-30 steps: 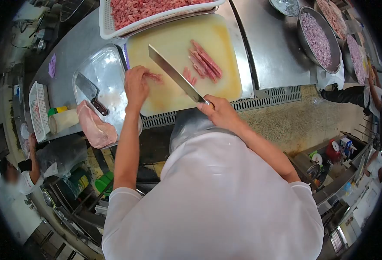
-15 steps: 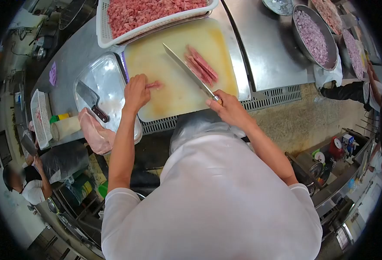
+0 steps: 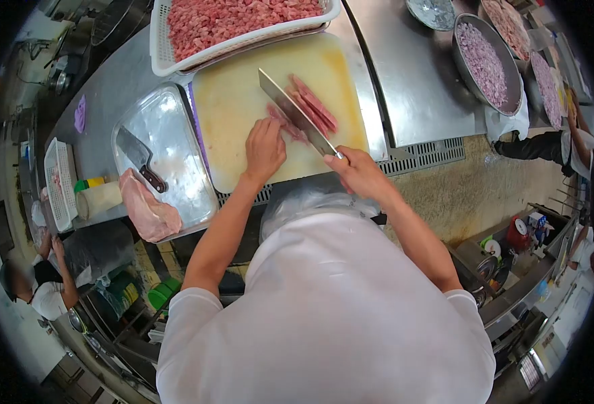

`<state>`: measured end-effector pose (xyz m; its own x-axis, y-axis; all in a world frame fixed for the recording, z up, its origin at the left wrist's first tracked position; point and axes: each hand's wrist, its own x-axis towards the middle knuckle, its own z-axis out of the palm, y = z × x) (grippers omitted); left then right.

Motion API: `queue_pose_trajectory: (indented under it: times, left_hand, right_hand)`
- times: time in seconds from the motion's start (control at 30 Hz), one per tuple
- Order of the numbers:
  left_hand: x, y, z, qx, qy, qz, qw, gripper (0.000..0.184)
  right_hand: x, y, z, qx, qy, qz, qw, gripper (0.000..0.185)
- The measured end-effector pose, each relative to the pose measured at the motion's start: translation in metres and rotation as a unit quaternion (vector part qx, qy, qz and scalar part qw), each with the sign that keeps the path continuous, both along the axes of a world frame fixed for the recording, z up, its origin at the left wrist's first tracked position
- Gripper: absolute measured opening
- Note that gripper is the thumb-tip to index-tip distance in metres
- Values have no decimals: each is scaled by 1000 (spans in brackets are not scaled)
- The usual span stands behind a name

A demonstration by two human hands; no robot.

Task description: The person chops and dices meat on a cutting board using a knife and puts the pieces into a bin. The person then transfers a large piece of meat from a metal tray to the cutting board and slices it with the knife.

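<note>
My right hand (image 3: 360,174) is closed round the handle of a broad cleaver (image 3: 295,114), whose blade slants up and left over the cutting board (image 3: 229,101). My left hand (image 3: 266,149) has its fingers bent together on small meat strips (image 3: 285,122), just left of the blade. Longer meat strips (image 3: 316,106) lie on the board on the blade's right side. Part of the meat near the blade is hidden by it.
Behind the board stands a white basket (image 3: 162,50) of diced meat. Left is a metal tray (image 3: 192,202) with a second cleaver (image 3: 139,156) and a large meat piece (image 3: 147,209). A bowl of chopped onion (image 3: 483,64) stands right. Co-workers are at both sides.
My left hand has moved right across the board with the small meat strips, up to the blade. My right hand still holds the cleaver, now turned a little with its broad side more visible.
</note>
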<state>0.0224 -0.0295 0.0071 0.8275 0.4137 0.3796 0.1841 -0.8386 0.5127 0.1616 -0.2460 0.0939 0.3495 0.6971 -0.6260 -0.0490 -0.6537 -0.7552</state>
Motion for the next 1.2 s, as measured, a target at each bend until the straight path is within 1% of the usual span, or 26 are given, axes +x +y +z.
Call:
queue_pose_trajectory:
  times: [0.03, 0.13, 0.17, 0.27, 0.37, 0.47, 0.57, 0.67, 0.7, 0.77, 0.8, 0.87, 0.97, 1.03, 1.13, 1.2]
  left_hand:
    - [-3, -1, 0, -65, -12, 11, 998, 24]
    - [-3, 8, 7, -70, -17, 91, 993, 20]
    - [-1, 13, 7, -50, -31, 80, 995, 16]
    - [9, 20, -1, -30, -31, 34, 998, 14]
    - [11, 20, -8, 4, 2, 38, 999, 11]
    - [11, 19, -12, 1, -12, 38, 999, 9]
    - [14, 20, -14, -13, -21, 31, 999, 9]
    - [14, 21, -11, -9, -31, 16, 999, 10]
    - [8, 17, -11, -20, -17, 9, 1000, 11]
    - [12, 25, -9, -24, -4, -1, 1000, 12]
    - [11, 27, -11, -32, -21, -7, 999, 13]
    - [9, 28, -16, -49, -54, -26, 997, 14]
    - [8, 23, -17, -91, -72, 21, 993, 13]
    - [6, 26, -20, -73, -61, 8, 995, 12]
    - [7, 29, -25, -67, -61, -2, 996, 14]
    - [8, 30, -26, -71, -59, -3, 996, 15]
  right_hand:
    - [1, -4, 5, 16, -27, 8, 999, 42]
    - [-8, -19, 26, 20, -70, 10, 997, 42]
    - [-10, -20, 31, 18, -83, 7, 996, 42]
    - [-19, -28, 32, 14, -91, 18, 996, 42]
    - [-21, -20, 38, -15, -81, 57, 995, 42]
    - [-24, -17, 38, -35, -100, 62, 992, 42]
    - [-24, -6, 46, -33, -79, 57, 995, 43]
    - [-26, 17, 21, 29, -50, 25, 998, 45]
    - [-30, 28, 4, 56, -89, 23, 994, 46]
    - [-16, 61, -11, 73, -123, 37, 989, 47]
    - [-8, 77, -8, 57, -111, 50, 991, 47]
    - [-7, 80, -4, 59, -105, 49, 992, 46]
    - [-1, 63, 3, 93, -145, 34, 984, 44]
    - [-11, 38, 18, 98, -179, 48, 978, 43]
    - [-14, 24, 60, -48, -87, 83, 992, 50]
    - [-16, 18, 45, -23, -104, 81, 991, 49]
